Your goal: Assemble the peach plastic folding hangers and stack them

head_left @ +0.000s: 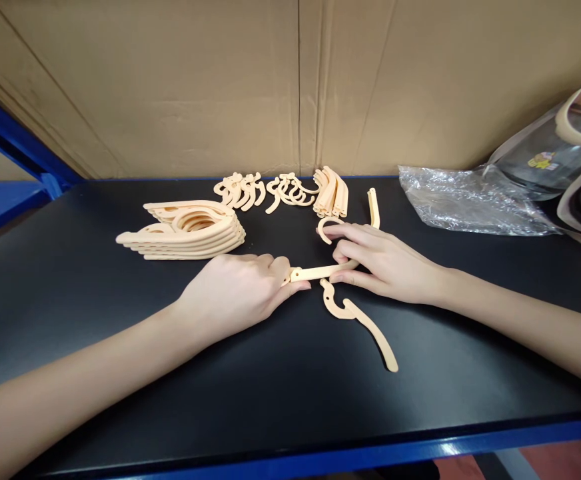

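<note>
My left hand is closed around one end of a cream plastic folding-hanger arm, near its jointed, holed end. Pinched on the arm's other end are the fingers of my right hand. A curved hanger hook shows by the right index fingertip; whether it joins the arm is hidden. Just below the hands, a loose hanger piece with a hooked, holed end lies on the black tabletop. Beyond the right hand, another arm piece rests on the table.
Folded hangers are stacked at left. Behind the hands lie loose hooked pieces, curved hooks and a bundle of arms. A clear plastic bag and a transparent bag with a handle sit at right. Cardboard stands along the back.
</note>
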Tool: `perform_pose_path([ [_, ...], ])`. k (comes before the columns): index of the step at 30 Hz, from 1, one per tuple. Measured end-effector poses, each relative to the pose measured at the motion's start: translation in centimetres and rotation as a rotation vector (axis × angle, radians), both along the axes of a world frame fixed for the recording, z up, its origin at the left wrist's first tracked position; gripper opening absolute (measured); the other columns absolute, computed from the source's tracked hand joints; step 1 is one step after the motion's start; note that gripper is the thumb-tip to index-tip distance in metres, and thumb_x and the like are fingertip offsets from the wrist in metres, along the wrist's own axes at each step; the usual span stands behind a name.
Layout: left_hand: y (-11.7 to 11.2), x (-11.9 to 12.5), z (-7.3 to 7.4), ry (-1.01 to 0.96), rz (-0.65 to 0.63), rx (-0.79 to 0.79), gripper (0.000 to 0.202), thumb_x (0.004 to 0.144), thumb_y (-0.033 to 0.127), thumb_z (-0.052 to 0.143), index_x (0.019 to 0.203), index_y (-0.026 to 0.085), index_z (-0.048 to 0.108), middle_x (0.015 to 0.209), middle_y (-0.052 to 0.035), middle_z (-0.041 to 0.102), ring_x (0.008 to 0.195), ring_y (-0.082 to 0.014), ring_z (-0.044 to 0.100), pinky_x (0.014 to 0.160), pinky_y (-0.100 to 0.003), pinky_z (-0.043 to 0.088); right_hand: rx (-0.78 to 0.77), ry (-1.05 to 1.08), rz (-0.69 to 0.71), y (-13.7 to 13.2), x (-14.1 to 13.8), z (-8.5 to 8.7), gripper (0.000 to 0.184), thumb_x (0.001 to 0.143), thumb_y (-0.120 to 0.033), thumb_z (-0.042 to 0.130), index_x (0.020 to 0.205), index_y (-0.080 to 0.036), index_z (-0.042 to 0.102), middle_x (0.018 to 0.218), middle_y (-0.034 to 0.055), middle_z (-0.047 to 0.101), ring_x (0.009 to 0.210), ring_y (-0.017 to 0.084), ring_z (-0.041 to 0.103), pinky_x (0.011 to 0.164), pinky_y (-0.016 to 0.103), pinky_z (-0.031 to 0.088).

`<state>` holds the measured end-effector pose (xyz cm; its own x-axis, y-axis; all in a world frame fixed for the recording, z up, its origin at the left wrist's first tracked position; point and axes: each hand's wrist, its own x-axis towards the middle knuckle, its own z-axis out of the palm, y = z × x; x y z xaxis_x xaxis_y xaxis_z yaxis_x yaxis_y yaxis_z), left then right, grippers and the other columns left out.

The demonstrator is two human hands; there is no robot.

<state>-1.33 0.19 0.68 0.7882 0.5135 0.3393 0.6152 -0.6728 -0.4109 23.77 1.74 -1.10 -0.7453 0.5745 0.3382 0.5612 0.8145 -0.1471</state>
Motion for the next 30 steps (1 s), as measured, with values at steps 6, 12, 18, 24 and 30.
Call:
perform_pose_path([
  [6,0.6,-0.3,-0.1,-0.041,-0.045,-0.187,0.043,0.098,0.043,0.041,0.065,0.017,0.053,0.055,-0.0014,0.057,0.046,-0.0164,0.055,0.044,-0.027,0.019,0.004,-0.019,0.015,0.0,0.0,0.1,0.030,0.099,-0.041,0.044,0.086,-0.017,0.056,0.129,0.0176,0.058,0.107,0.028,0.062,0.086,0.044,0.050],
  [12,1.4,-1.0,0.3,-0.081,-0.090,-0.455,0.040,0.099,0.044,0.040,0.069,0.018,0.049,0.060,0.0014,0.057,0.049,-0.0126,0.053,0.047,-0.025,0.025,-0.012,-0.010,0.010,0.1,0.0,0.1,0.027,0.098,-0.040,0.048,0.084,-0.018,0.056,0.131,0.0164,0.057,0.110,0.027,0.061,0.086,0.043,0.048],
  [18,1.5,-1.3,0.5,-0.035,-0.055,-0.463,0.042,0.099,0.047,0.037,0.070,0.018,0.047,0.061,0.0010,0.056,0.050,-0.0132,0.052,0.048,-0.026,0.023,0.010,-0.013,-0.001,0.2,0.2,0.0,0.026,0.097,-0.039,0.048,0.086,-0.018,0.057,0.133,0.0163,0.056,0.112,0.028,0.060,0.085,0.042,0.048],
  [24,1.4,-1.4,0.1,-0.060,-0.083,-0.485,0.039,0.100,0.043,0.039,0.070,0.018,0.045,0.060,0.0024,0.053,0.048,-0.0124,0.051,0.047,-0.026,0.023,0.030,-0.008,0.004,0.1,0.1,0.0,0.028,0.098,-0.040,0.048,0.086,-0.016,0.057,0.132,0.0177,0.056,0.107,0.027,0.061,0.084,0.041,0.048],
  [30,1.6,-1.4,0.1,-0.057,-0.111,-0.472,0.040,0.101,0.043,0.035,0.072,0.018,0.046,0.059,0.0021,0.053,0.047,-0.0129,0.051,0.047,-0.026,0.023,0.031,-0.012,-0.003,0.1,0.1,0.0,0.029,0.098,-0.040,0.048,0.085,-0.017,0.057,0.131,0.0168,0.057,0.106,0.027,0.061,0.083,0.041,0.048],
])
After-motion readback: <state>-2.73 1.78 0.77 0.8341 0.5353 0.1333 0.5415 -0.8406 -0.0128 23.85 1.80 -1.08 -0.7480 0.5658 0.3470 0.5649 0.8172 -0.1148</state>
